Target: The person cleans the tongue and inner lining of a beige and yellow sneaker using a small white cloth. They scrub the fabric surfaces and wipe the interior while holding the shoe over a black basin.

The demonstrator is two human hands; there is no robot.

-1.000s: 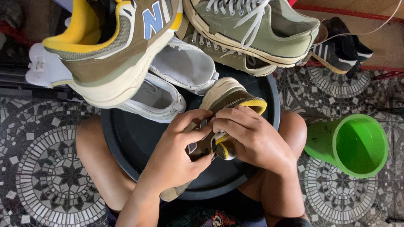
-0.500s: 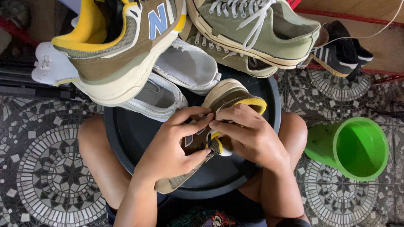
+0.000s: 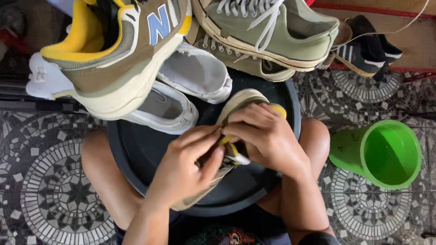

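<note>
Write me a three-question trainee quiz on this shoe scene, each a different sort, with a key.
1. True or false: both hands hold the same sneaker.
2. What colour is the cup lying on the tiled floor?
3. The held sneaker is over: A) a black basin B) a wooden bench C) a white towel.

Key: 1 true: left hand and right hand grip it. 2 green. 3 A.
</note>
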